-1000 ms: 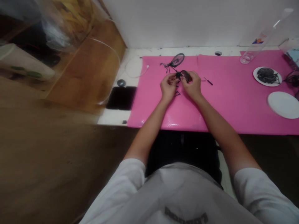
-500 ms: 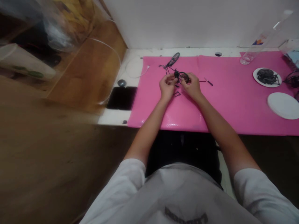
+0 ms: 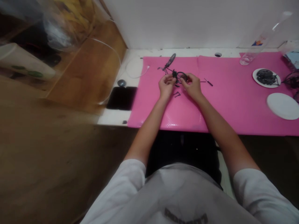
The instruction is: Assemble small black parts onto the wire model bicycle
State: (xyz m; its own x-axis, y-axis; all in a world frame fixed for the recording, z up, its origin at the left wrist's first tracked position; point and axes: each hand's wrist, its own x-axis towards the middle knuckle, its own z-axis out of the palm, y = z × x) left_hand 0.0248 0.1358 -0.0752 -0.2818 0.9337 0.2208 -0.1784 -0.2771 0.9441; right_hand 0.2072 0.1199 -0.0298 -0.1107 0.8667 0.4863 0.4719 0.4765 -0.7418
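Observation:
Between my hands is a small black model bicycle (image 3: 174, 74), tilted over the pink mat (image 3: 224, 109). Its front wheel (image 3: 172, 60) points away from me to the upper left, with the handlebar beside it. My left hand (image 3: 166, 85) pinches the frame near the crank area. My right hand (image 3: 192, 86) has its fingers closed on the rear wheel (image 3: 181, 77). Just below my fingertips, a small black bent part (image 3: 177, 94) lies on the mat. A thin screwdriver (image 3: 209, 82) rests to the right of my right hand.
A white plate (image 3: 255, 82) with black parts and a white round lid or plate (image 3: 282, 106) sit at the right. Behind them stands a clear plastic bottle (image 3: 253, 51). On the left are a dark phone-like slab (image 3: 121, 98), a small round object (image 3: 121, 83) and a white cable (image 3: 137, 77).
The model bicycle has shifted and turned slightly to the left in my hands, so its rear wheel shows more openly. Both hands keep their grip in nearly the same place.

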